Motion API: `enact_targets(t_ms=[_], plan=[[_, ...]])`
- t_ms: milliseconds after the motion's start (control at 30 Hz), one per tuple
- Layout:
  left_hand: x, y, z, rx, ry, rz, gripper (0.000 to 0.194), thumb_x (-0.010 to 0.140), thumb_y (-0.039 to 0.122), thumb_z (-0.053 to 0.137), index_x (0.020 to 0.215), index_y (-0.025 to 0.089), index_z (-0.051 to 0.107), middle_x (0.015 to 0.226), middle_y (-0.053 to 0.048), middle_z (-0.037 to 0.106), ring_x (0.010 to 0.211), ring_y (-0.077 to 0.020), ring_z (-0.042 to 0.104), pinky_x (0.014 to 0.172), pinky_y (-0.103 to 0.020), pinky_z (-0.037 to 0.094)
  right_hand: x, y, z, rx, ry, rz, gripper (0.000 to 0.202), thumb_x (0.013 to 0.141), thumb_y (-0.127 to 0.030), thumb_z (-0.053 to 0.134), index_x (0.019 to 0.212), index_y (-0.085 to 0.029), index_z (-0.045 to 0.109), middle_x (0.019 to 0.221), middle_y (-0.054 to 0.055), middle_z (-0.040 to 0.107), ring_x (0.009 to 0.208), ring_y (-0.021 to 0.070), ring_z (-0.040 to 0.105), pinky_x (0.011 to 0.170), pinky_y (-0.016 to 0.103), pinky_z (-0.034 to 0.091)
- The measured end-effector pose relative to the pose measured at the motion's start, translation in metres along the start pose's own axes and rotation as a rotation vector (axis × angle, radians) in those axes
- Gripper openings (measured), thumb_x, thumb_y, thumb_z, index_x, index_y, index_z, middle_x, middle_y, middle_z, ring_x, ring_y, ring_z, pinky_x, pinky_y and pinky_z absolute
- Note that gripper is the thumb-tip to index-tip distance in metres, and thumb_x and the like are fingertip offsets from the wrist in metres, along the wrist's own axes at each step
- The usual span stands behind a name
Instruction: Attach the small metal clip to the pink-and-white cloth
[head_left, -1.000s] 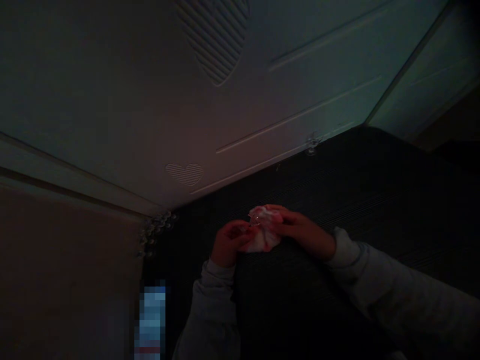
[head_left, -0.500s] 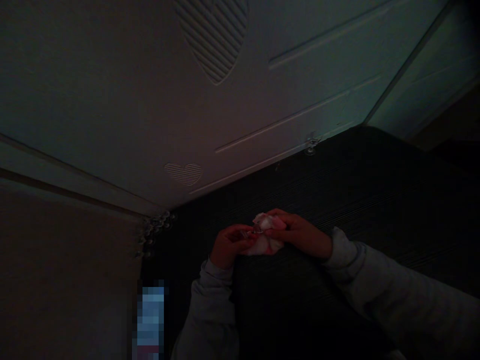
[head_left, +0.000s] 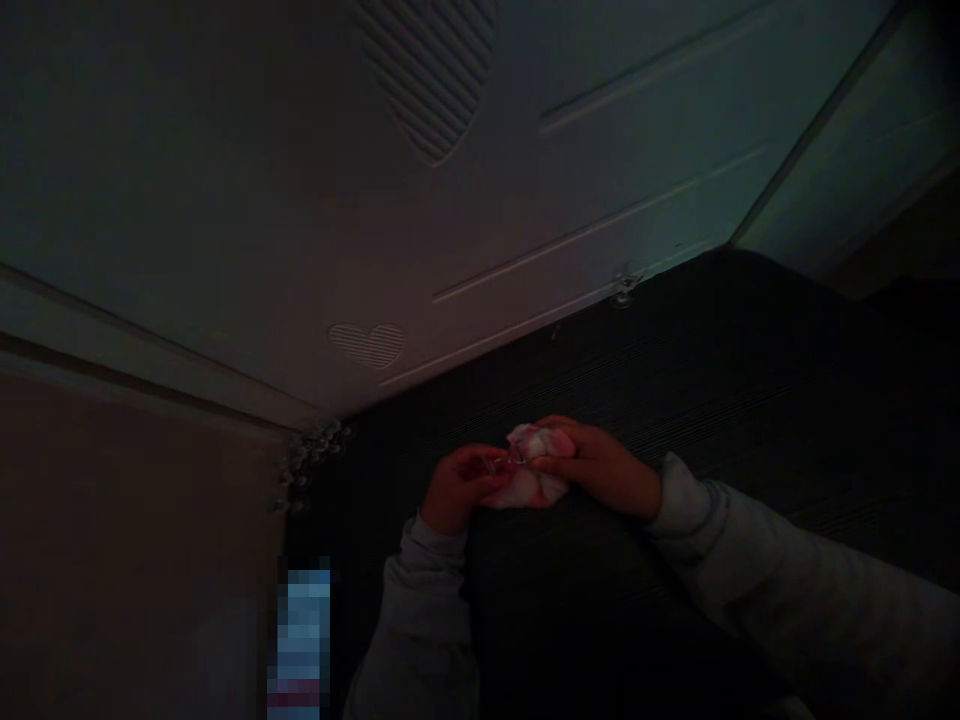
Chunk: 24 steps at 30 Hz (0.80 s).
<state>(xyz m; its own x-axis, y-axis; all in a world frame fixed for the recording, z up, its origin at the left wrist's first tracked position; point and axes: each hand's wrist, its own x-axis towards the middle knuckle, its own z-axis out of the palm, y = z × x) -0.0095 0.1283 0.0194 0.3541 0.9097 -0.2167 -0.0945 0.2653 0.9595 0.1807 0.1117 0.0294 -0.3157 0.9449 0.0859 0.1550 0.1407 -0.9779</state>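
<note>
A crumpled pink-and-white cloth (head_left: 534, 490), perhaps a tissue, is bunched between my two hands at the middle of the head view. My right hand (head_left: 600, 465) grips it from the right, thumb on top and fingers behind. On the left, my left hand (head_left: 459, 487) has its fingers curled round a small clear, shiny piece (head_left: 495, 465), with the cloth's lower edge beside the fingertips. The clear piece reaches to the cloth; dimness hides its exact shape. Both hands are closed, in grey sleeves.
A heap of small shiny clear pieces (head_left: 311, 455) lies by the left corner; a few more (head_left: 624, 285) sit against the panel on the right. The pale panel (head_left: 247, 250) with grooved hearts rises behind the dark wood-grain surface (head_left: 480, 400). A blurred bright patch (head_left: 301, 640) is lower left.
My hands stay nearly in place, with slight finger movement at the cloth. The clear piece between them shows a little more. The view has darkened slightly.
</note>
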Motion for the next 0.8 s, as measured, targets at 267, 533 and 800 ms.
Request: enact_targets(t_ms=[267,533,800], plan=[[-0.0001,0.0009,0.0006,0.003,0.015,-0.003,0.032,0.045,0.026,0.072,0.074,0.017,0.063,0.07,-0.002,0.065,0.065,-0.0147,0.057,0.063,-0.027,0.042,-0.0015,0.001,0.0019,0.018,0.063,0.055,0.023,0.069,-0.031,0.056,0.088,-0.018,0.055,0.09,0.002,0.058,0.081,0.0155,0.053,0.074,0.03,0.04],[0.0013,0.0004,0.0029,-0.006,0.036,0.018,0.028,0.048,0.025,0.071,0.072,0.016,0.061,0.068,-0.001,0.063,0.064,-0.0128,0.056,0.062,-0.026,0.041,-0.0002,-0.0019,0.0028,-0.03,0.148,0.099,0.017,0.066,-0.033,0.057,0.072,-0.018,0.052,0.07,0.0,0.054,0.065,0.0131,0.05,0.061,0.026,0.04],[0.0003,0.0018,0.005,-0.007,0.055,-0.02,0.023,0.054,0.023,0.068,0.075,0.015,0.06,0.069,-0.001,0.062,0.064,-0.0108,0.055,0.06,-0.023,0.041,0.0004,-0.0039,0.0013,0.088,0.203,0.141,0.019,0.066,-0.034,0.057,0.072,-0.017,0.052,0.066,-0.002,0.052,0.062,0.0118,0.049,0.057,0.024,0.04]])
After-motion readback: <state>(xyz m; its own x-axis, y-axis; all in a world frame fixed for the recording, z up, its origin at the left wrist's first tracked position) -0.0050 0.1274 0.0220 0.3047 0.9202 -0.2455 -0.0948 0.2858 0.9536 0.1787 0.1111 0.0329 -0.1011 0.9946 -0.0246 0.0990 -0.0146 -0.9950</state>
